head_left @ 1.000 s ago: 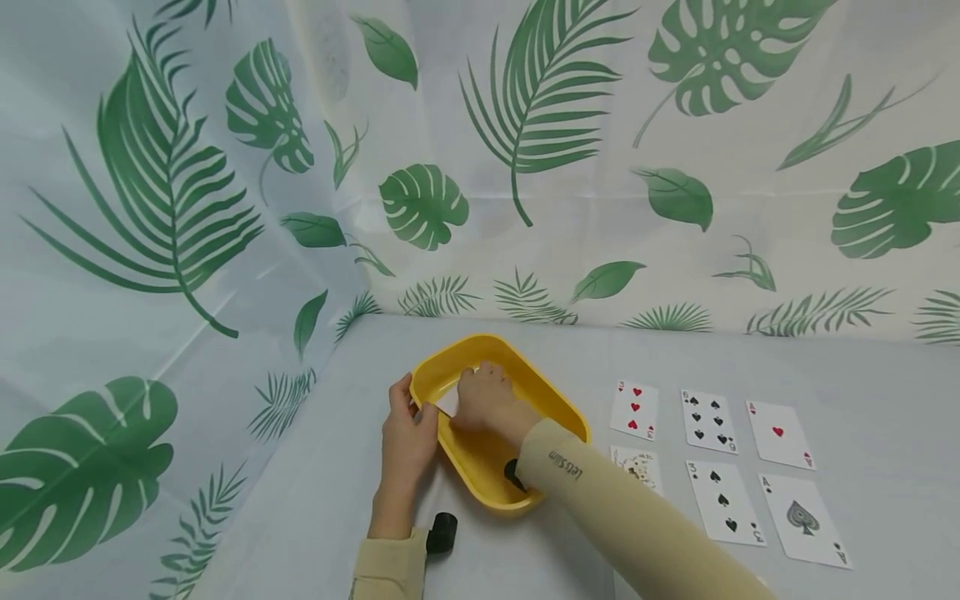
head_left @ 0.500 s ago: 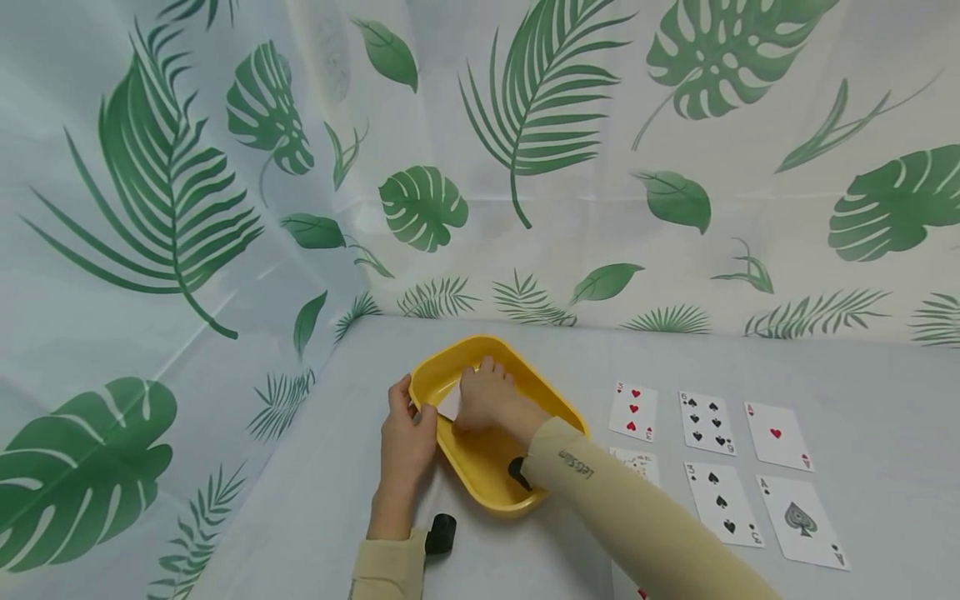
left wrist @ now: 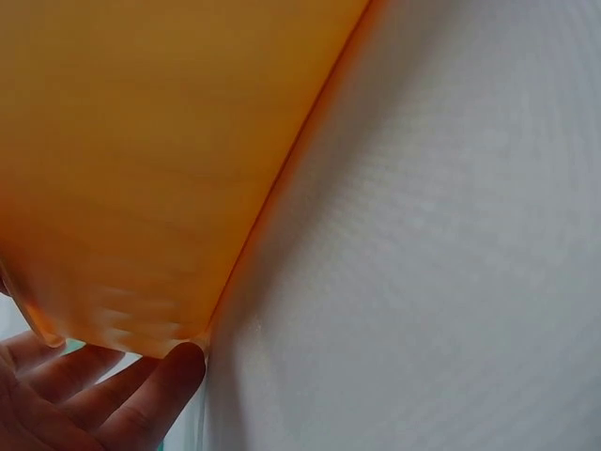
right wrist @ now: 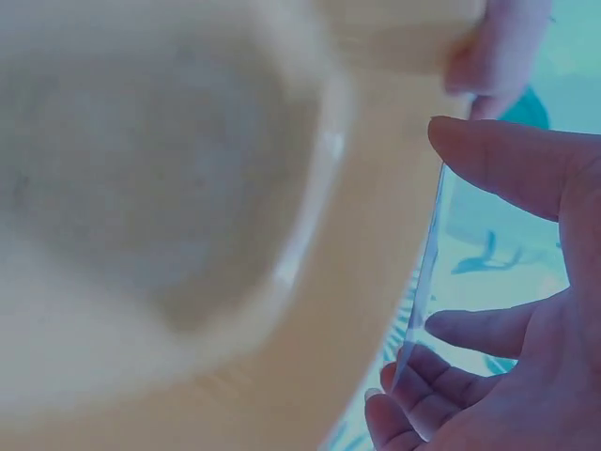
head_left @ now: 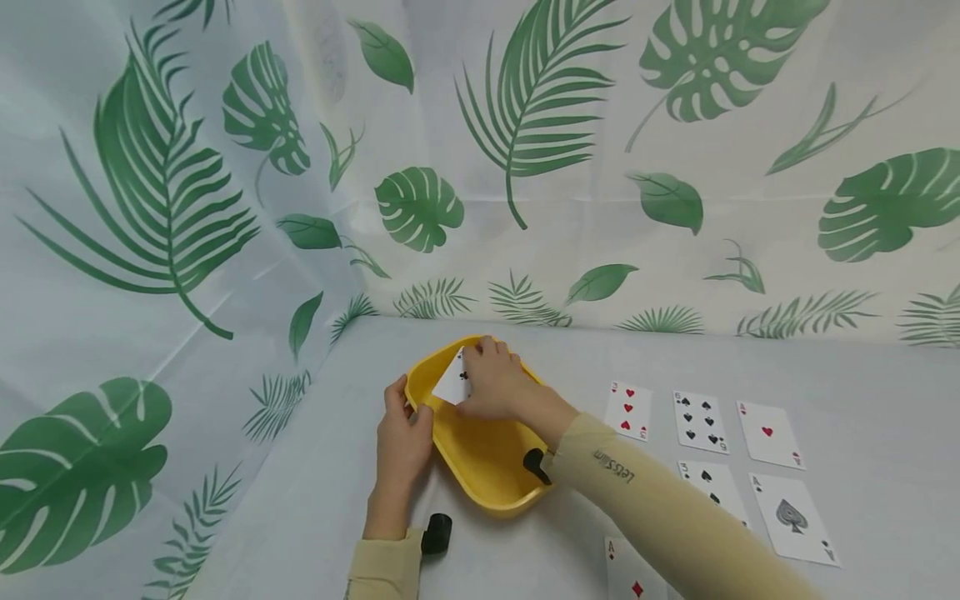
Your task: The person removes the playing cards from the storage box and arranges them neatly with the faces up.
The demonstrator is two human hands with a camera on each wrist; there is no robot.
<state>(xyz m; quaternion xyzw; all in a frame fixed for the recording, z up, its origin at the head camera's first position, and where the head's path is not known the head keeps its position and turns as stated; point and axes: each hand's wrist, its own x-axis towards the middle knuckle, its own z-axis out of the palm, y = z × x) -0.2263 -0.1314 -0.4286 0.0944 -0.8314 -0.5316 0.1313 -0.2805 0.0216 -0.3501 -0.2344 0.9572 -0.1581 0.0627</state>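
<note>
My left hand [head_left: 402, 446] grips the left corner of a yellow plastic tub [head_left: 487, 467], thumb at the rim. From the left wrist view, its fingers lie against the outside of the tub's wall [left wrist: 141, 169]. Over the far end of the tub, my right hand [head_left: 498, 379] pinches a white playing card [head_left: 452, 385] with black pips, which look like clubs. The card tilts upright, its right part hidden by the hand. Seen from the right wrist, the card [right wrist: 427, 254] is edge-on between thumb and fingers.
Face-up cards lie in rows on the right: a three of hearts [head_left: 628, 410], six of spades [head_left: 701, 421], ace of hearts [head_left: 770, 434] and ace of spades [head_left: 793, 517]. The right sleeve partly covers a three of spades [head_left: 708, 481]. An ace of diamonds [head_left: 630, 567] lies nearer.
My right hand has lifted the card from inside the tub up to about rim height, showing its black pips. The left hand keeps its hold on the tub.
</note>
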